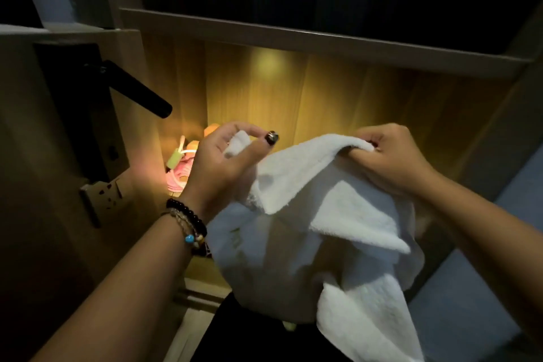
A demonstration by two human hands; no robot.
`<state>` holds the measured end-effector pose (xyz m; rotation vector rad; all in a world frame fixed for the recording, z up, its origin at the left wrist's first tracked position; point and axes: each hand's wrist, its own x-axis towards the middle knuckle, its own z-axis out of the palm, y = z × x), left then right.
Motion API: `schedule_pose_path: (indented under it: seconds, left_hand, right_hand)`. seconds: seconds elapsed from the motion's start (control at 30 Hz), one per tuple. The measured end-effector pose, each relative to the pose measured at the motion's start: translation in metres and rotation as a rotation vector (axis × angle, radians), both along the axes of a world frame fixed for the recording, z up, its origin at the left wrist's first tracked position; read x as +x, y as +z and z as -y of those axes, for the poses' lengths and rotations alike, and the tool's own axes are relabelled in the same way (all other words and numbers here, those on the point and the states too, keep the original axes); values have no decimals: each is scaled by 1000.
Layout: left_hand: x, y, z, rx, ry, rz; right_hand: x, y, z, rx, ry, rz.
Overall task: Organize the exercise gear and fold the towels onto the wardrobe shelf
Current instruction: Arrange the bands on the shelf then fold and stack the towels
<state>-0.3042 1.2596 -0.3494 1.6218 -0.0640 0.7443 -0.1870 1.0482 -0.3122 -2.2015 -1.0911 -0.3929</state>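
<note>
So the lit wardrobe shelf [338, 88] was left mostly open on the right, room for a folded stack. A white towel [317, 214] was held up in front of it, probably to find corners. Its top edge was pinched by the left hand [223, 161] and gripped by the right hand [390, 156]. Pink gear [179, 173] was tucked left.

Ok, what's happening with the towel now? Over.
Left hand and right hand each pinch the white terry towel by its top edge. Towel unfolded, hanging before the lit wooden shelf. Pink exercise gear at shelf's left.
</note>
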Motion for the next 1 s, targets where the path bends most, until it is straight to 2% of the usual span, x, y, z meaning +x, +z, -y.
schedule_pose_path:
  seconds: [0.17,0.23,0.33,0.47,0.57,0.7,0.87,1.0]
  left_hand:
    - [6,29,23,784,85,-194]
    - [11,39,29,869,121,-163]
    - [14,52,29,594,158,2]
    - [16,54,36,144,144,110]
    - [26,51,42,-267,28,106]
    - [47,45,46,-587,-230,-12]
    - [75,33,60,-747,-263,-81]
    - [89,28,49,-729,-252,-80]
  right_hand:
    - [-18,45,15,-27,-118,78]
    - [-26,56,20,-42,-134,87]
    - [-36,59,23,15,-142,98]
    - [-40,44,13,84,-143,105]
    - [-34,26,12,-2,-193,143]
    - [-10,-1,26,71,-181,-38]
    - [8,-61,46,260,48,-532]
    - [25,-102,64,324,-37,-772]
